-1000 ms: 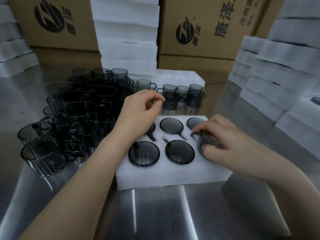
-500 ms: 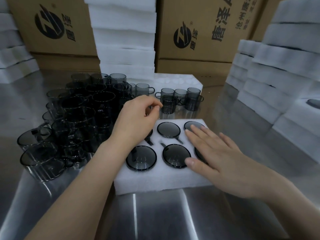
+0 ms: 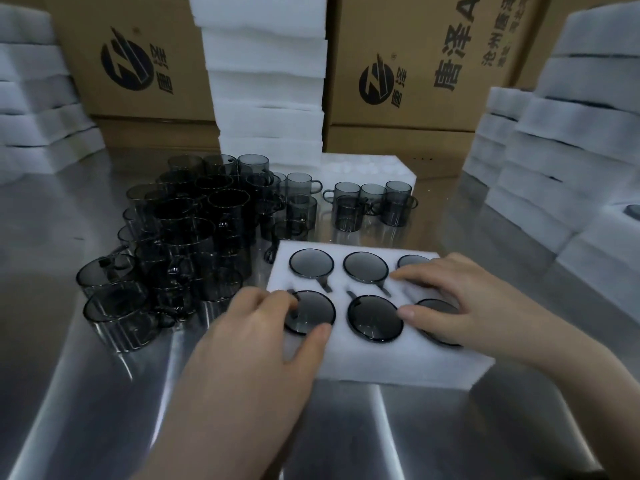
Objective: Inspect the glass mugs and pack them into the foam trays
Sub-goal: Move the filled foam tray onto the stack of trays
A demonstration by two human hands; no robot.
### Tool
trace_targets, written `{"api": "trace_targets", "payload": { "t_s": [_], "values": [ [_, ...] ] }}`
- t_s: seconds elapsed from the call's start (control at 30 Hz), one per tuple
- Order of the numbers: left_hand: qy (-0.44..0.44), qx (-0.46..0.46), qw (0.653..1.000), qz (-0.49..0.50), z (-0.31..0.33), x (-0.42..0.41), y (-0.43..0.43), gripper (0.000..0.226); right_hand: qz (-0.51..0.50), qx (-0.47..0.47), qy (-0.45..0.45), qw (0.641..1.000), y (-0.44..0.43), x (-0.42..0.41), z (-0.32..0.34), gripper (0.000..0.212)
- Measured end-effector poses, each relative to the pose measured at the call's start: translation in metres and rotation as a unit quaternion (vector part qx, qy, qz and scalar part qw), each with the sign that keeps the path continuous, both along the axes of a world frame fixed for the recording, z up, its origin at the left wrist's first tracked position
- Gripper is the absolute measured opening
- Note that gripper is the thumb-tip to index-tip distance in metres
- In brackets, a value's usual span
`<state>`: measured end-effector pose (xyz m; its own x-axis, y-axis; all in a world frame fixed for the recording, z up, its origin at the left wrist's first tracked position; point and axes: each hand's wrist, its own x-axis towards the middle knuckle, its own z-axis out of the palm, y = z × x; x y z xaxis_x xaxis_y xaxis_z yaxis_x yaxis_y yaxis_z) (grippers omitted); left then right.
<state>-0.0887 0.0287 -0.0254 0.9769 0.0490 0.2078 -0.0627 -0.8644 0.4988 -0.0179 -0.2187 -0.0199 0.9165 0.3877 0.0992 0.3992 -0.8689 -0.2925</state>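
Mugs fill all six pockets of the tray (image 3: 398,365), which lies on the table (image 3: 450,427) straight in front of the person. Each sits sunk in the foam, showing only as a dark disc with its handle in a slot.

The left grip (image 3: 263,341) is curled over the near-left mug (image 3: 313,317), thumb along its near rim and bent fingers at its far edge by the handle, so it brackets the glass. The right grip (image 3: 460,299) is released: its fingers lie straight and spread across the two right-hand mugs, the thumb reaching toward the near-middle mug (image 3: 375,318). How hard it presses cannot be told.

I judge this to be the last step for this tray: seating and checking the mugs after filling.

Many loose mugs (image 3: 194,230) crowd the table to the left, some stacked, and a few more (image 3: 370,206) stand behind the tray. An empty tray (image 3: 367,168) waits beyond them, so the task as a whole looks far from done.

The next move probably calls for taking the full tray by both ends and keeping it level, since foam bends and glass can rattle. It could go with the foam stacks (image 3: 554,174) on the right, and the empty tray would then come forward.
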Motion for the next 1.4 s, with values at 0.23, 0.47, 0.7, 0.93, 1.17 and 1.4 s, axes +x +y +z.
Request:
{"api": "trace_targets", "payload": {
  "t_s": [0.23, 0.47, 0.7, 0.93, 1.17, 1.4],
  "values": [
    [-0.067, -0.159, 0.979, -0.111, -0.020, 0.036, -0.032, 0.023, -0.092, -0.104, 0.035, 0.990, -0.030, -0.016, 0.019, 0.082],
    [0.007, -0.274, 0.947, -0.168, -0.019, 0.133, -0.085, 0.027, -0.269, -0.068, 0.031, 0.960, -0.041, 0.000, 0.014, 0.098],
    [0.011, -0.285, 0.933, -0.217, -0.027, 0.140, -0.112, 0.033, -0.399, -0.065, 0.018, 0.914, -0.065, 0.040, -0.004, 0.087],
    [0.094, -0.225, 0.935, -0.257, -0.039, 0.123, -0.095, 0.024, -0.461, 0.073, 0.037, 0.883, -0.106, 0.089, -0.007, 0.099],
    [0.082, -0.323, 0.914, -0.231, -0.045, 0.120, -0.070, 0.015, -0.465, 0.103, 0.022, 0.879, -0.121, 0.137, -0.007, 0.086],
    [0.093, -0.396, 0.892, -0.198, -0.045, 0.124, -0.059, 0.024, -0.477, 0.063, 0.044, 0.875, -0.141, 0.166, -0.002, 0.085]
  ]
}}
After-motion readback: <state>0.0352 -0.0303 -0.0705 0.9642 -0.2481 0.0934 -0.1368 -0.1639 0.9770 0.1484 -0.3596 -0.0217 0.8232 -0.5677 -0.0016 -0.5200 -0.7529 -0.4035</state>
